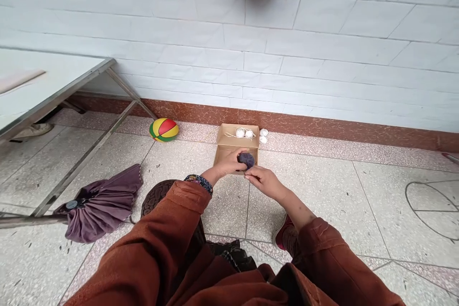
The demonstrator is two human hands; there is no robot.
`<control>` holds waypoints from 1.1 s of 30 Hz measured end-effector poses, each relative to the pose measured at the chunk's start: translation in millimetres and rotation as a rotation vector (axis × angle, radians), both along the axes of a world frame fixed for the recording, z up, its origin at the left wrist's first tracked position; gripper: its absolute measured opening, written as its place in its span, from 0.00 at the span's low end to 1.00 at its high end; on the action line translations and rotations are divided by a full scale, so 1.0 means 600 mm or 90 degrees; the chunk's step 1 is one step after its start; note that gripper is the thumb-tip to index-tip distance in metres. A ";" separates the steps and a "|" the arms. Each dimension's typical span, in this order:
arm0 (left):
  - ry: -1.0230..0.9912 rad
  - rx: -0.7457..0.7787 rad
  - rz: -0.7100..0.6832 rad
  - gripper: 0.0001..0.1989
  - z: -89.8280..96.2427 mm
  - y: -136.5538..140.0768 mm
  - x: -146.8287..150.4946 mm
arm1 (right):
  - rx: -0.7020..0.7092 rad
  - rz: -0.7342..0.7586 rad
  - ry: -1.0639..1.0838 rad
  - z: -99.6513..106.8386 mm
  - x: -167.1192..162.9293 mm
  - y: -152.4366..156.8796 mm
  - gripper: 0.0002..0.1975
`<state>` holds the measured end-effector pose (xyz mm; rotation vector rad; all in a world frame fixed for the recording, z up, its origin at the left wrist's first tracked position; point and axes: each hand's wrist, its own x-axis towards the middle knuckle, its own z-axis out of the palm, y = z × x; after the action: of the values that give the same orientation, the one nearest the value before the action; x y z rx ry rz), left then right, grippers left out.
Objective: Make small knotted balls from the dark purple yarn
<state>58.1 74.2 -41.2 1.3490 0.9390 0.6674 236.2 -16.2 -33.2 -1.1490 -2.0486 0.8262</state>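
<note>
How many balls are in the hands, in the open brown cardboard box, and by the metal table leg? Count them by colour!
Dark purple-grey yarn ball: 1
Round white string balls: 2
Yellow, red and green ball: 1
Total: 4

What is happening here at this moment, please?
A person holds a dark yarn ball in the left hand, above an open cardboard box. The right hand has its fingertips close to the underside of the ball; whether they pinch a strand is too small to tell. Two white balls lie in the far part of the box, by the wall. On the floor to the left are a colourful ball and a purple umbrella.
</note>
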 end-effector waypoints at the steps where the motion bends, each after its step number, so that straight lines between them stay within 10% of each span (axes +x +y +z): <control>1: 0.005 0.004 -0.040 0.36 -0.003 -0.002 0.008 | 0.012 -0.013 0.022 0.008 0.008 0.002 0.10; 8: -0.101 -0.042 -0.281 0.40 -0.017 -0.044 0.045 | 0.044 -0.148 0.129 0.013 0.079 0.020 0.12; 19: -0.375 -0.250 -0.202 0.35 0.039 -0.081 0.002 | -0.161 -0.257 0.246 -0.061 0.028 0.010 0.17; 27: -0.256 -0.107 0.072 0.32 0.020 -0.065 -0.032 | -0.066 -0.186 0.093 -0.050 -0.050 -0.055 0.16; 33: -0.094 0.081 0.022 0.40 0.014 -0.074 -0.084 | 0.015 -0.039 0.006 0.030 -0.094 -0.082 0.13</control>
<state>7.7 30.0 -33.0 1.3768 0.8132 0.8533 179.9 -65.4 -15.0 -1.1865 -1.9997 0.7754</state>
